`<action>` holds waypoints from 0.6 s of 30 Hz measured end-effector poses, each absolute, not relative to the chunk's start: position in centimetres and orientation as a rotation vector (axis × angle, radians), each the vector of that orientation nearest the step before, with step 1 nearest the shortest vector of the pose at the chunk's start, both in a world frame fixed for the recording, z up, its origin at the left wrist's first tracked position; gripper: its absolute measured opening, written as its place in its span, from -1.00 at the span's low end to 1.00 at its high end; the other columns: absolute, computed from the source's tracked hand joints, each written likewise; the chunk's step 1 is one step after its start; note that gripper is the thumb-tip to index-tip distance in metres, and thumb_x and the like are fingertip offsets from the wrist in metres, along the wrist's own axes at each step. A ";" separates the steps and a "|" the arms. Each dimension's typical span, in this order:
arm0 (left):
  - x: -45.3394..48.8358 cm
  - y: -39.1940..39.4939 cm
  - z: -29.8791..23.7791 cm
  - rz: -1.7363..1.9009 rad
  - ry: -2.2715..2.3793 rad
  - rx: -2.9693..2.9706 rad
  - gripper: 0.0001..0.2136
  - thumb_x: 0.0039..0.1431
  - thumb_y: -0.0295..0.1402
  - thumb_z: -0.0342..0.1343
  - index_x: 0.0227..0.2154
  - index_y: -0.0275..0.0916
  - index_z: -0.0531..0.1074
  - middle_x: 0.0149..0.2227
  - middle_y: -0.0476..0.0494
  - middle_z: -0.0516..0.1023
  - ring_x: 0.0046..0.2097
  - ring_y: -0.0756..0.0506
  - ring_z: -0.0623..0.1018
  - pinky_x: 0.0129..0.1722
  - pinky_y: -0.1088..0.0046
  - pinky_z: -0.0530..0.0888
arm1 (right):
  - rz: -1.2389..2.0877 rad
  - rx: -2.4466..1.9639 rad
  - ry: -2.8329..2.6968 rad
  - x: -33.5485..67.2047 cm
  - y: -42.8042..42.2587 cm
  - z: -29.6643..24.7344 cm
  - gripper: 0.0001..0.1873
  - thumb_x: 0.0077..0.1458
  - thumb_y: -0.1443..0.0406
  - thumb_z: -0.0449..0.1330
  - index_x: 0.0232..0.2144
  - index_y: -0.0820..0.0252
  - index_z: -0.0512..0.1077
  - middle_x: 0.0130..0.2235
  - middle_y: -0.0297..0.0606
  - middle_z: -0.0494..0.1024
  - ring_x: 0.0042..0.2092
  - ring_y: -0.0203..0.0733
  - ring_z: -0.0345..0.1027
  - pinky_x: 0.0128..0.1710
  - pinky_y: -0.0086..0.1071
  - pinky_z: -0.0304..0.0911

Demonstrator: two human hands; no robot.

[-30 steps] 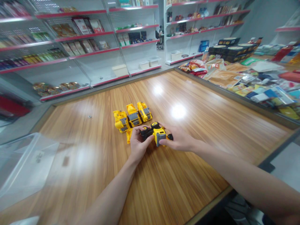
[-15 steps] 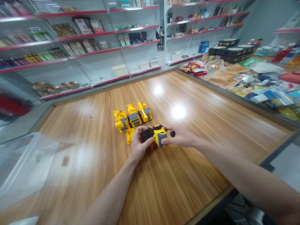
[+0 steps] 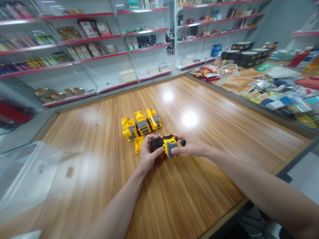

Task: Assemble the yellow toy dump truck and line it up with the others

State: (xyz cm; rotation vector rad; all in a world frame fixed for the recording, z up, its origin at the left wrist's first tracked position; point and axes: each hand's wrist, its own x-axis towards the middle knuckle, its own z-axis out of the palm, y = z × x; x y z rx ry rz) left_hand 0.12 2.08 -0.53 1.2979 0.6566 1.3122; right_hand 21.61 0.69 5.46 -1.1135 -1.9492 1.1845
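Note:
Between my two hands, over the wooden table, is a yellow toy truck with a grey front and black wheels, turned on its side. My left hand grips its dark chassis end. On its yellow cab end is my right hand, thumb pressed on the grey part; a small black round piece shows by those fingers. Just beyond stand three yellow toy construction vehicles in a row: one at left, one in the middle, one at right. A yellow toy part lies beside my left fingers, partly hidden.
The wooden table has a raised dark rim. A clear plastic bin sits at its left. Packaged goods are heaped beyond the right rim, near black boxes. Stocked shelves line the back. A tiny object lies far left.
Almost nothing differs. The hands and the toy truck hold nearly the same pose, and the whole view has shifted very slightly.

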 end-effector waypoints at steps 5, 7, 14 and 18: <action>0.1 2.0 -0.6 1.313 0.655 1.283 -0.59 -0.08 -0.37 0.34 -0.17 -0.16 0.29 -0.11 -0.13 0.44 -0.09 -0.11 0.48 -0.07 0.32 0.41 | 1.137 -1.161 -1.947 21.5 0.7 5.2 -0.45 -0.09 0.05 0.35 -0.07 0.20 0.51 -0.19 -0.28 0.59 -0.16 -0.12 0.43 -0.11 -0.28 0.29; 0.0 2.0 -0.6 1.304 0.648 1.278 -0.59 -0.08 -0.37 0.34 -0.18 -0.16 0.28 -0.11 -0.12 0.44 -0.11 -0.10 0.48 -0.09 0.34 0.41 | 1.129 -1.174 -1.942 21.4 0.6 5.2 -0.41 -0.12 0.04 0.37 -0.05 0.20 0.50 -0.19 -0.29 0.59 -0.18 -0.13 0.43 -0.14 -0.30 0.29; 0.1 1.9 -0.2 1.326 0.635 1.274 -0.57 -0.09 -0.36 0.34 -0.17 -0.15 0.28 -0.08 -0.13 0.43 -0.06 -0.12 0.49 -0.06 0.31 0.43 | 1.127 -1.120 -1.917 21.1 0.4 5.1 -0.29 -0.18 0.04 0.40 0.03 0.17 0.44 -0.17 -0.32 0.57 -0.18 -0.15 0.42 -0.17 -0.34 0.28; 0.1 1.7 -0.1 1.319 0.669 1.364 -0.49 -0.10 -0.33 0.34 -0.05 -0.17 0.32 0.01 -0.19 0.42 0.01 -0.18 0.47 0.00 0.28 0.41 | 0.981 -1.035 -1.996 21.1 0.3 5.0 -0.28 -0.22 0.06 0.43 0.01 0.20 0.44 -0.11 -0.22 0.53 -0.13 -0.10 0.39 -0.12 -0.30 0.27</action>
